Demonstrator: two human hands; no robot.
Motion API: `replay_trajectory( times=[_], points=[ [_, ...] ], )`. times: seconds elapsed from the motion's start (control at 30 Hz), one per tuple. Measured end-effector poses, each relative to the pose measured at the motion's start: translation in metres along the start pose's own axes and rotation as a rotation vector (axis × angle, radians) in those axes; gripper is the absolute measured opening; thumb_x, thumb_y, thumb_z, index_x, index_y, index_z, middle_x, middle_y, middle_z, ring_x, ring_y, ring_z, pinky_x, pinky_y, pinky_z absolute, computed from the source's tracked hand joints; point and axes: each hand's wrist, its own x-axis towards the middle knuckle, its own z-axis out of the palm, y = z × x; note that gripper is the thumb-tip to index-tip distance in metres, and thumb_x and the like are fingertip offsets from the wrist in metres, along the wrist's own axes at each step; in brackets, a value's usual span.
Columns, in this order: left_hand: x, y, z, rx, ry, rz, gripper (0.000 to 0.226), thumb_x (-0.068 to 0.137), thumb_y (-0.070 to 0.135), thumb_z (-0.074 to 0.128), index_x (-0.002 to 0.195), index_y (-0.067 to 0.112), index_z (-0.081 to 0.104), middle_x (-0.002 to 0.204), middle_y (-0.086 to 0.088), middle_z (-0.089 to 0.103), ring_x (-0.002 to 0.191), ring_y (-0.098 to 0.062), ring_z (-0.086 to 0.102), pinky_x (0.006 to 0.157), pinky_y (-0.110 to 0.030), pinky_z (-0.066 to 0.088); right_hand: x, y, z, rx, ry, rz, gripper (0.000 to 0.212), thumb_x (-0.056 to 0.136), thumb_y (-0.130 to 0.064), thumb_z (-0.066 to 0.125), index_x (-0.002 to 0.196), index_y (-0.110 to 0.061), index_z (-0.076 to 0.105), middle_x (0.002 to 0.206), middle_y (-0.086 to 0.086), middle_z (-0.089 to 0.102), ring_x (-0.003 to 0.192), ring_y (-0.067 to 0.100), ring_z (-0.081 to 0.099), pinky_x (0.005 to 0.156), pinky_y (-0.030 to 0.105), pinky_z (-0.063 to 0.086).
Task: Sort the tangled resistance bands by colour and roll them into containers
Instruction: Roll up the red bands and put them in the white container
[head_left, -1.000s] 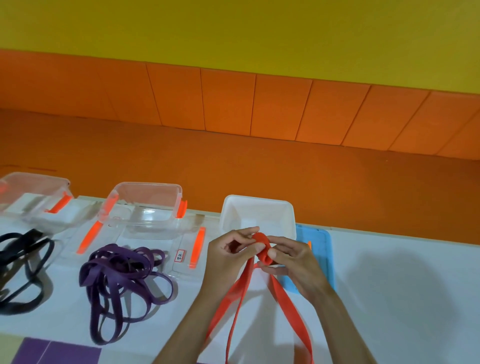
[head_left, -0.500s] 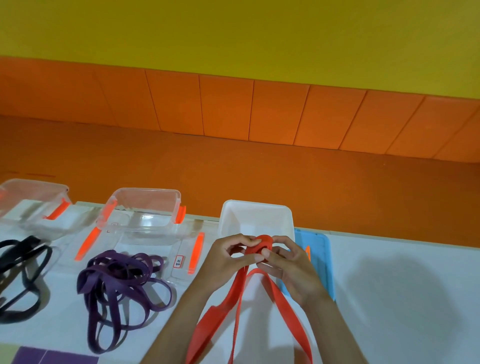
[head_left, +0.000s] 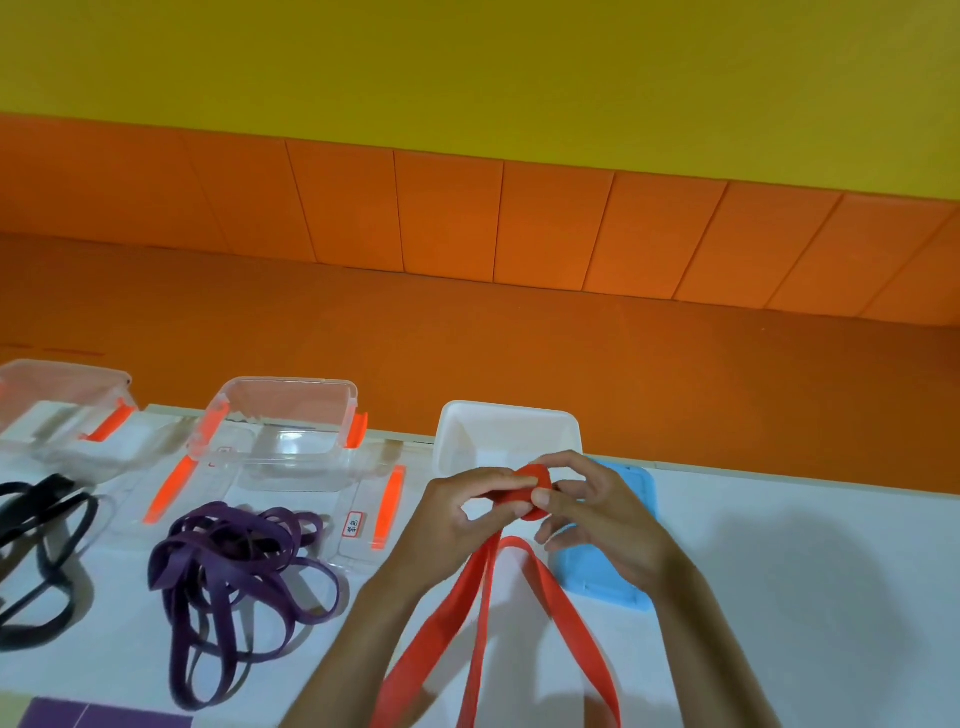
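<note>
Both my hands hold a red resistance band (head_left: 524, 493) just in front of a white container (head_left: 506, 426). My left hand (head_left: 462, 519) pinches the small rolled end of the band from the left. My right hand (head_left: 597, 514) pinches the same roll from the right. Loose red strands hang down from the roll toward the bottom edge. A tangle of purple bands (head_left: 234, 566) lies on the white table to the left. Black bands (head_left: 36, 551) lie at the far left.
A clear container (head_left: 291, 410) with orange clips stands behind the purple bands, its clear lid (head_left: 363, 519) flat in front. Another clear container (head_left: 57, 395) sits at the far left. A blue lid (head_left: 613, 577) lies under my right hand. An orange padded wall is behind the table.
The rolled end of the red band has grown a little thicker between my fingers. The loose strands below have shifted slightly and both hands stay in front of the white container.
</note>
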Motion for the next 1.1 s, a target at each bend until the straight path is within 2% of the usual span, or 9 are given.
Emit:
replay_trajectory(
  times=[0.1,0.23,0.33,0.43,0.57,0.73,0.93,1.0,1.1],
  points=[
    [0.002,0.006,0.004,-0.134,0.166,0.041,0.041,0.086,0.041,0.088,0.123,0.036,0.072,0.12,0.009,0.077,0.115,-0.018,0.074,0.097,-0.026,0.059,-0.001,-0.007,0.006,0.191,0.008,-0.068,0.057,0.073,-0.048,0.094,0.121,-0.027,0.072,0.097,0.018,0.077,0.08,0.025,0.078,0.074,0.031,0.063],
    [0.007,0.011,0.006,-0.26,0.232,0.058,0.038,0.079,0.028,0.092,0.114,0.038,0.08,0.118,0.005,0.08,0.116,-0.019,0.075,0.097,-0.023,0.058,-0.004,-0.005,0.017,0.348,0.03,-0.119,0.051,0.075,-0.048,0.093,0.117,-0.027,0.072,0.094,0.011,0.075,0.082,0.017,0.074,0.074,0.024,0.059],
    [0.007,0.012,0.0,-0.282,0.21,0.032,0.037,0.076,0.027,0.093,0.109,0.038,0.083,0.116,0.005,0.08,0.113,-0.017,0.076,0.094,-0.021,0.058,-0.007,-0.001,0.019,0.277,0.028,-0.089,0.058,0.076,-0.054,0.091,0.124,-0.028,0.068,0.103,0.007,0.072,0.09,0.016,0.067,0.075,0.026,0.053],
    [0.004,0.013,-0.007,-0.255,0.174,0.02,0.037,0.073,0.027,0.095,0.106,0.039,0.084,0.113,0.005,0.081,0.109,-0.017,0.077,0.092,-0.021,0.059,-0.011,-0.002,0.014,0.041,0.067,-0.111,0.049,0.082,-0.051,0.084,0.125,-0.029,0.072,0.119,0.002,0.074,0.098,0.016,0.066,0.082,0.031,0.051],
    [0.006,0.017,-0.017,-0.127,0.096,0.011,0.039,0.074,0.018,0.098,0.104,0.04,0.085,0.107,0.007,0.08,0.106,-0.018,0.075,0.091,-0.023,0.061,-0.013,-0.016,0.0,-0.107,0.071,-0.139,0.037,0.084,-0.033,0.088,0.119,-0.034,0.077,0.112,0.002,0.08,0.094,0.019,0.077,0.077,0.026,0.061],
    [0.013,0.037,-0.025,-0.152,0.066,-0.002,0.036,0.073,0.036,0.093,0.107,0.037,0.085,0.11,0.007,0.08,0.109,-0.019,0.074,0.091,-0.023,0.06,-0.004,-0.042,-0.006,-0.244,0.078,-0.205,0.036,0.078,-0.023,0.094,0.111,-0.03,0.081,0.106,0.0,0.08,0.089,0.026,0.081,0.08,0.039,0.067],
    [0.012,0.045,-0.026,-0.303,0.131,-0.047,0.036,0.087,0.013,0.084,0.112,0.039,0.084,0.12,0.01,0.077,0.117,-0.01,0.071,0.093,-0.02,0.055,0.003,-0.024,0.02,0.071,0.141,-0.28,0.052,0.072,-0.03,0.095,0.121,-0.024,0.079,0.11,0.007,0.077,0.095,0.039,0.079,0.09,0.05,0.065],
    [0.009,0.046,-0.028,-0.301,0.127,-0.048,0.031,0.083,0.018,0.084,0.11,0.033,0.085,0.118,0.008,0.078,0.116,-0.01,0.072,0.093,-0.019,0.056,0.001,-0.019,0.025,0.025,0.07,-0.228,0.055,0.076,-0.024,0.093,0.128,-0.03,0.075,0.106,-0.001,0.073,0.096,0.035,0.079,0.086,0.045,0.066],
    [0.003,0.043,-0.031,-0.219,0.089,-0.047,0.028,0.083,0.013,0.09,0.106,0.027,0.082,0.109,0.005,0.08,0.108,-0.014,0.075,0.088,-0.019,0.057,-0.001,-0.029,0.014,-0.293,0.017,-0.19,0.044,0.077,-0.032,0.094,0.114,-0.047,0.076,0.104,-0.014,0.075,0.091,0.017,0.081,0.072,0.016,0.06]
  ],
)
